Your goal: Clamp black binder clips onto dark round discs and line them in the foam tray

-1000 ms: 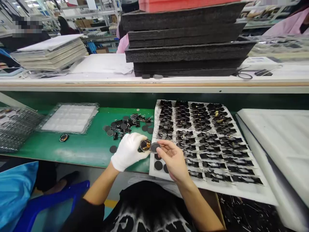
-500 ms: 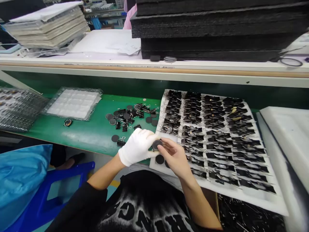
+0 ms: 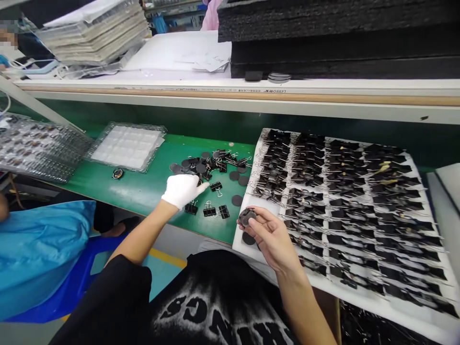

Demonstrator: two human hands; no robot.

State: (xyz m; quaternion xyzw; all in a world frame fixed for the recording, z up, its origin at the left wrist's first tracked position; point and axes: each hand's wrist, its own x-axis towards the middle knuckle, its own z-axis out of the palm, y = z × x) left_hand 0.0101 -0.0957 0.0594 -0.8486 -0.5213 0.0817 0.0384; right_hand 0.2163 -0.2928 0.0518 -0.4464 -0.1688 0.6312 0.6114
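My left hand (image 3: 181, 190), in a white glove, reaches over the near edge of a loose pile of black discs and binder clips (image 3: 223, 166). Its thumb sticks out apart from the fingers, and no held thing shows. My bare right hand (image 3: 271, 235) pinches a round black disc-shaped part (image 3: 247, 218) between thumb and fingers, just above the left edge of a white foam sheet (image 3: 388, 297). Several black binder clips (image 3: 209, 211) lie between my hands on the green table. One flat black disc (image 3: 236, 200) lies beyond the held part.
Rows of clipped black parts (image 3: 316, 182) cover the foam sheet. Clear plastic trays (image 3: 125, 146) and a small round part (image 3: 117, 173) are at left. A shelf edge (image 3: 251, 98) crosses above the table. Someone in blue clothing (image 3: 46, 254) sits beside me at left.
My left hand has let go of the round part and moved left to the pile of clips. My right hand keeps the part. The view has shifted slightly.
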